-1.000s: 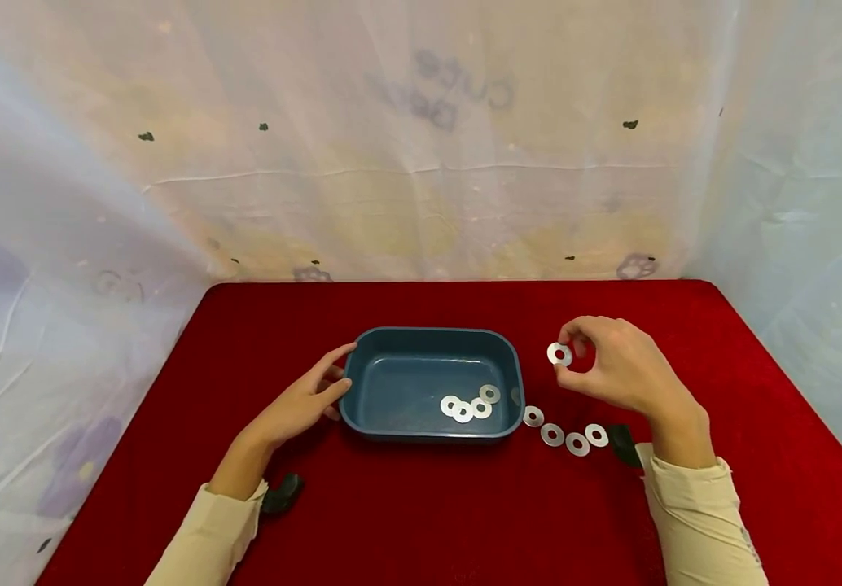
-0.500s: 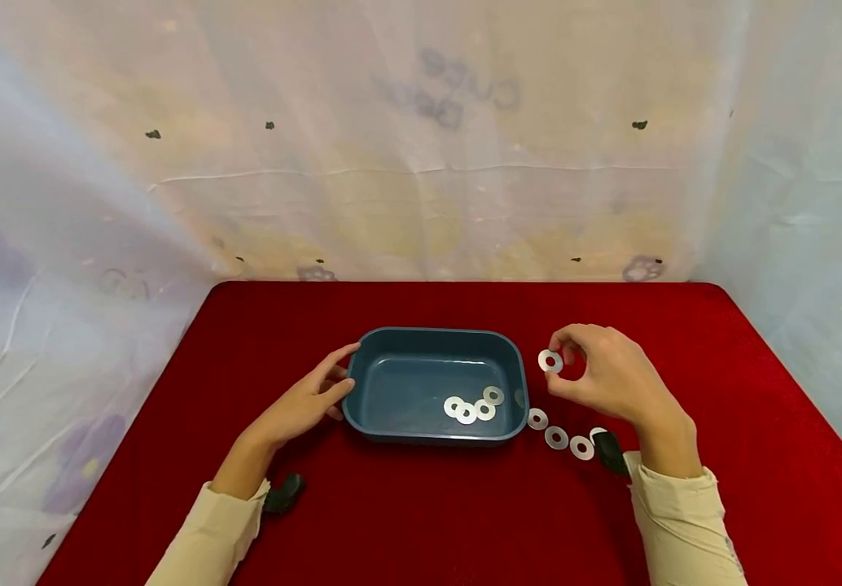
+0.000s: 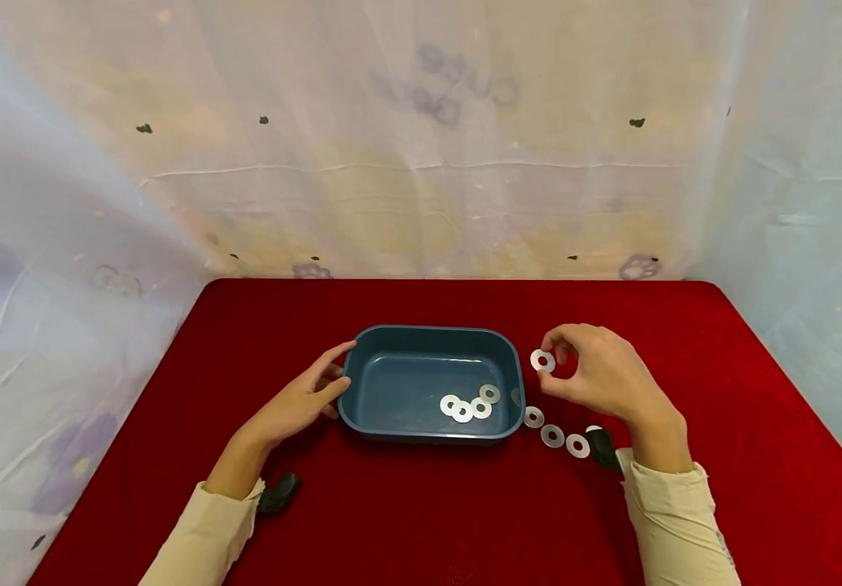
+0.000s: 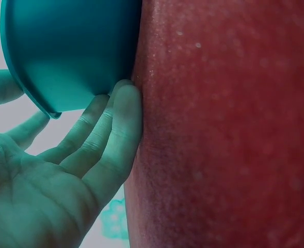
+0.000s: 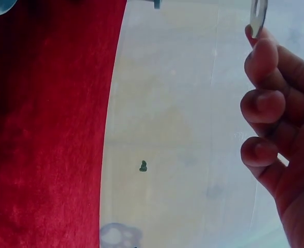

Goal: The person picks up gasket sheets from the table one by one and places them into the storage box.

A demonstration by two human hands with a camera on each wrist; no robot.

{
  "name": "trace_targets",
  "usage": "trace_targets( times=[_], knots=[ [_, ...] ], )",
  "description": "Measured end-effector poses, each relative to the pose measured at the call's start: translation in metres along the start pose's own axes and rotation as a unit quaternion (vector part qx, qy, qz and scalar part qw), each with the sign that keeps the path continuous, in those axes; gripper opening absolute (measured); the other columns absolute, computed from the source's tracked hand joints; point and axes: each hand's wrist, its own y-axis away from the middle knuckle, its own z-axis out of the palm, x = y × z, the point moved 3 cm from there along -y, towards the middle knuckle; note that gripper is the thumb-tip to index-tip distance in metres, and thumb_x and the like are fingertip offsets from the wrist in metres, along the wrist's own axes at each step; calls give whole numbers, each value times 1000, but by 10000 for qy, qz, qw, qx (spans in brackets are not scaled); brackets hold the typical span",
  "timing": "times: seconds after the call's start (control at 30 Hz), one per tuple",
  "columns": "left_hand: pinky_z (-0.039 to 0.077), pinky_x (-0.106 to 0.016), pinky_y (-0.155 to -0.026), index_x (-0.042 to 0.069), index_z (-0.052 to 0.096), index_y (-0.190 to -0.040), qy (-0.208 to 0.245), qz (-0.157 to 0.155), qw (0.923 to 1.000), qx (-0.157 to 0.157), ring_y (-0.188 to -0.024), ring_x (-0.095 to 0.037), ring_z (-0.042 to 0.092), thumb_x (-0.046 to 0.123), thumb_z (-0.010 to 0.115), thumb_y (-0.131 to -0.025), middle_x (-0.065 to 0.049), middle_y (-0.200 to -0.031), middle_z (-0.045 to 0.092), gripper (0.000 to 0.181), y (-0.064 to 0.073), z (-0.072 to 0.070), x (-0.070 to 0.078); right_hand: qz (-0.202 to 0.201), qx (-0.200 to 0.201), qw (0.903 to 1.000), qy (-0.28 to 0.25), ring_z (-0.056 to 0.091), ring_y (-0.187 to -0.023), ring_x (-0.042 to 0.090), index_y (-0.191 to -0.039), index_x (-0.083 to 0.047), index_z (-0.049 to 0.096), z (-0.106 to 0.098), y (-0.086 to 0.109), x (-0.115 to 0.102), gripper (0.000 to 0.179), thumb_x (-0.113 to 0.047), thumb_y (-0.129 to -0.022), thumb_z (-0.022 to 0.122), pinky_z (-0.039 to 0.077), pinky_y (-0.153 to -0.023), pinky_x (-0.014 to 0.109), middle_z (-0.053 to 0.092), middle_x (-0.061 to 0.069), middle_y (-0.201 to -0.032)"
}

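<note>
Pinched between thumb and fingertips of the right hand (image 3: pixel 598 371): a flat, silver-coloured, ring-shaped washer (image 3: pixel 535 363), apparently metal, just outside the right end of the blue rectangular tray with rounded corners (image 3: pixel 399 395). Probably light, stiff and hard to break; likely slick-faced, hence best taken by opposite outer edges. Inside the tray, toward the near right corner: four similar silver rings (image 3: pixel 471 413), some overlapping. On the red velvety cloth (image 3: pixel 431 521): a row of loose silver washers (image 3: pixel 552 445), the last mostly hidden by the black block at the right cuff (image 3: pixel 602 448). In the way of the tray floor: the raised end wall. At the opposite end: the left hand (image 3: pixel 296 407), unclenched, fingers resting against rim and outer wall.
</note>
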Motion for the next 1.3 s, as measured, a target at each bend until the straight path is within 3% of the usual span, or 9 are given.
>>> trace_targets(
  times=[0.5, 1.07, 1.3],
  knots=[
    [56, -35, -81, 38, 20, -157, -26, -10, 10000, 31, -104, -26, 59, 30, 47, -107, -18, -136, 45, 58, 1, 1, 2, -111, 102, 9998, 87, 46, -66, 10, -91, -21, 67, -1, -2, -8, 21, -25, -75, 78, 42, -60, 26, 55, -7, -71],
    [56, -35, -81, 38, 20, -157, 4, 36, 10000, 29, -104, -27, 58, 36, 48, -106, -18, -135, 45, 58, 1, 0, 0, 46, -130, 9999, 68, 47, -67, 11, -95, -21, 67, 4, -4, -16, 25, -31, -76, 79, 42, -60, 27, 59, -2, -73],
    [56, -35, -81, 39, 20, -157, -17, 7, 10000, 34, -104, -26, 58, 38, 48, -105, -18, -135, 45, 59, 1, 0, 0, -128, -53, 9999, 75, 46, -66, 9, -92, -21, 67, 4, -5, -22, 23, -31, -75, 78, 42, -60, 26, 54, -8, -71]
  ],
)
